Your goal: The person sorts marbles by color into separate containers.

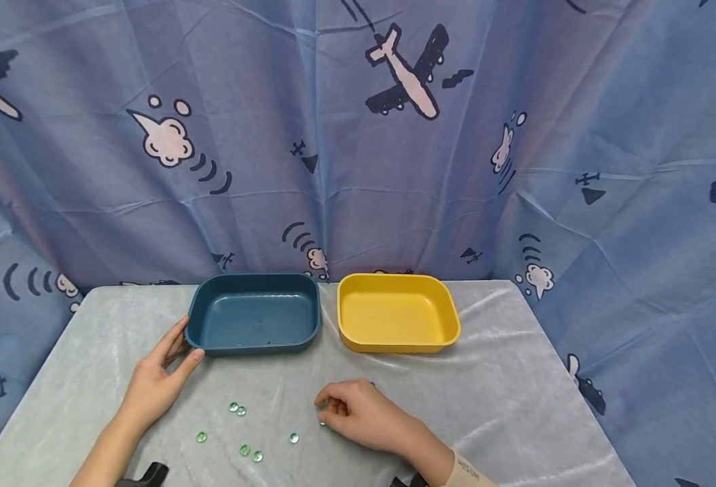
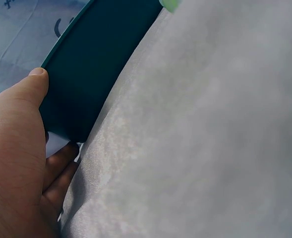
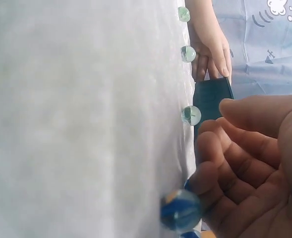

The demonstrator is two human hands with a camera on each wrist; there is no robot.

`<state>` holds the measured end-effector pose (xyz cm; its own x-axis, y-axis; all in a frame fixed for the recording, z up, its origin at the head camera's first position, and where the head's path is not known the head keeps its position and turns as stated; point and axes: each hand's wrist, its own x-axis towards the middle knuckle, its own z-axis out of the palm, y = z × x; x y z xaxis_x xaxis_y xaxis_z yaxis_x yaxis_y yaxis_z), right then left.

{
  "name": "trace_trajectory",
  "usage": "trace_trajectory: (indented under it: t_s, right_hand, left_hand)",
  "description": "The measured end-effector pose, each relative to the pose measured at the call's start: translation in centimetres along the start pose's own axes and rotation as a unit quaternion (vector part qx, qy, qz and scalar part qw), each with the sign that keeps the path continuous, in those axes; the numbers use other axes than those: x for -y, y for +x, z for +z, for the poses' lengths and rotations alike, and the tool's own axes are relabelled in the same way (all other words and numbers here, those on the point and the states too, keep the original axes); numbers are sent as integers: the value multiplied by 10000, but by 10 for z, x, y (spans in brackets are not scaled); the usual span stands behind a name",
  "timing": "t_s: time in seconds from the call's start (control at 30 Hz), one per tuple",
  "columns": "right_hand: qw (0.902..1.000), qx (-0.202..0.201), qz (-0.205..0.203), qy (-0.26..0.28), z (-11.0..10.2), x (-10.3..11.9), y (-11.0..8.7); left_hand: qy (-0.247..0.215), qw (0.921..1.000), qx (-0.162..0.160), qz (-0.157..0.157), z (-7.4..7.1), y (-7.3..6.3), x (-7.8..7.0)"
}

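Note:
My left hand (image 1: 153,385) holds the near left corner of a dark blue plastic bin (image 1: 254,350). In the left wrist view the thumb lies at the rim of that bin (image 2: 96,64), with fingers around its corner. My right hand (image 1: 364,416) hovers low over the cloth, fingers loosely curled. Its thumb stands apart from the fingertips in the right wrist view, and no object shows between them. A green marble (image 3: 191,115) lies beyond those fingertips. Close beside the fingers is a blue-swirled marble (image 3: 180,210). Several clear green marbles (image 1: 245,450) are scattered between the hands.
A yellow bin (image 1: 398,348) stands to the right of the blue one, with a narrow gap between. Pale grey velvety cloth (image 1: 516,399) covers the table. Behind it hangs a blue curtain (image 1: 260,135) printed with planes. Dark objects (image 1: 147,475) show near both wrists.

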<state>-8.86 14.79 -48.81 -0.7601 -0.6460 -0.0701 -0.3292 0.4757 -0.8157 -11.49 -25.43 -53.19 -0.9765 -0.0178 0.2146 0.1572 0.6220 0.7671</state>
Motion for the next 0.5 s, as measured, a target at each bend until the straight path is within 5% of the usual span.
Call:
trace_trajectory:
  t_s: [0.5]
  right_hand:
    - [9996, 122, 67, -244, 5, 2, -4]
  left_hand:
    - [31, 10000, -15, 29, 0, 1, 0]
